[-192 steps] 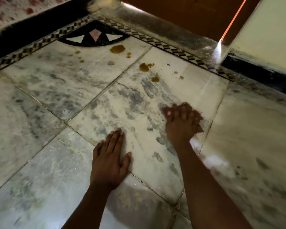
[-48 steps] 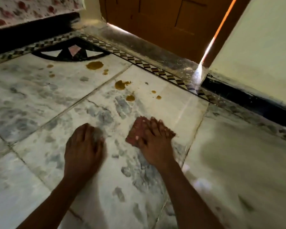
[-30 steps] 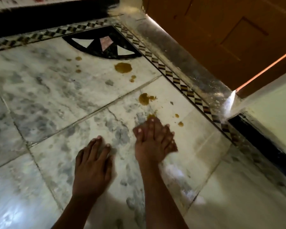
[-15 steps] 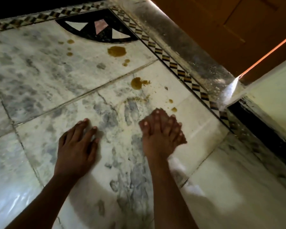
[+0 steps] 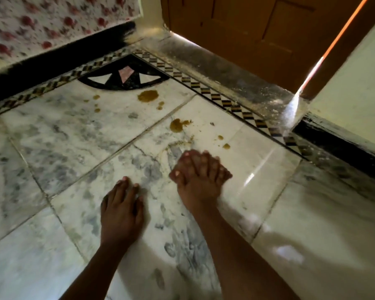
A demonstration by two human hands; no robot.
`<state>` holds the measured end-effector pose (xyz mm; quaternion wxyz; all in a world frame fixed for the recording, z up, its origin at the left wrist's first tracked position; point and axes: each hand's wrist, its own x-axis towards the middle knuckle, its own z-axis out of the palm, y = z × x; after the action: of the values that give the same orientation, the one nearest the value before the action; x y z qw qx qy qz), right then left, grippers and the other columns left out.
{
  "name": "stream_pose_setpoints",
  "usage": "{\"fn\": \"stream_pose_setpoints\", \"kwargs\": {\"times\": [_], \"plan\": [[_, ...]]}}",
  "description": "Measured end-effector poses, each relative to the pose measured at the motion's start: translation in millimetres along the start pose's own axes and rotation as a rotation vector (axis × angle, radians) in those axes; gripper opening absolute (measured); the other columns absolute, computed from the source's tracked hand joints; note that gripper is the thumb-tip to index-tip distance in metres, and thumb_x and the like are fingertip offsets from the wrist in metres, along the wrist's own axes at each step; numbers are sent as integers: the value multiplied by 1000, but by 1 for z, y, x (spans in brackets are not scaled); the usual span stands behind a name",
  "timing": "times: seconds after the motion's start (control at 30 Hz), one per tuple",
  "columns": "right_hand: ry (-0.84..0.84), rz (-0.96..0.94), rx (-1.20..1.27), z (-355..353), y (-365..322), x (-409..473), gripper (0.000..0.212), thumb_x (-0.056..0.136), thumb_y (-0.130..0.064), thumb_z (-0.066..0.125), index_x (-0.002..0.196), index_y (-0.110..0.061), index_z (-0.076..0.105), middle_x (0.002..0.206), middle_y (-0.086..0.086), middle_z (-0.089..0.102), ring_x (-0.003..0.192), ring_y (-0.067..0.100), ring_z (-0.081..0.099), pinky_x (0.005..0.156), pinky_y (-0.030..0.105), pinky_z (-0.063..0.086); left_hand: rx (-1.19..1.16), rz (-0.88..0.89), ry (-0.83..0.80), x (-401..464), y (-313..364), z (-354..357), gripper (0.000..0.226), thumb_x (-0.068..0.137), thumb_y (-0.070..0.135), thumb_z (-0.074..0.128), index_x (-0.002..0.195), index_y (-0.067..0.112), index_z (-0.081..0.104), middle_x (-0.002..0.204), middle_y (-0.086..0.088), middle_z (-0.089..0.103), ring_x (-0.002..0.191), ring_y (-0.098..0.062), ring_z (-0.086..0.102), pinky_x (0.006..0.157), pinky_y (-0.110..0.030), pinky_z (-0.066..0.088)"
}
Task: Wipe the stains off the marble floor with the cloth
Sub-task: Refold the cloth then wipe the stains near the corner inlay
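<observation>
Wiping in hand: right hand pressed flat, cloth hidden beneath, grip on it indeterminate. Left hand spread on floor. Stains remain at 12 o'clock; next stroke must reach forward

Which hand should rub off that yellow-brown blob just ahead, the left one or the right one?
Probably the right hand. It sits nearest the yellow-brown blob, with only a faint smear between them. The cloth is not clearly visible under it. The left hand lies flat on the marble floor, farther back, seemingly propping the body.
</observation>
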<state>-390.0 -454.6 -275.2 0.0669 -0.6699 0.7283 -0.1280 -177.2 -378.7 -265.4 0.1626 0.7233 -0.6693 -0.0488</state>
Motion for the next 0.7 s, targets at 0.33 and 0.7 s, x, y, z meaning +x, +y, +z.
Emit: {"fn": "stream_pose_setpoints", "kwargs": {"times": [0.33,0.7], "plan": [[60,159,-57,8,5,11,75,96,-71,35,166,-46,28,177,12,22,160,47,17,127,63,10,147,-130,81,109,-75,-18,68,96,43,40,154,11,54,168,-19,43,144,-45,52,112,-63,42],[19,-92,-70,2,-25,-3,72,96,-71,45,163,-47,35,174,4,32,159,40,30,123,64,28,73,-353,127,103,-80,-3,60,97,35,47,152,12,56,166,-14,47,149,-39,47,116,-59,35]]}}
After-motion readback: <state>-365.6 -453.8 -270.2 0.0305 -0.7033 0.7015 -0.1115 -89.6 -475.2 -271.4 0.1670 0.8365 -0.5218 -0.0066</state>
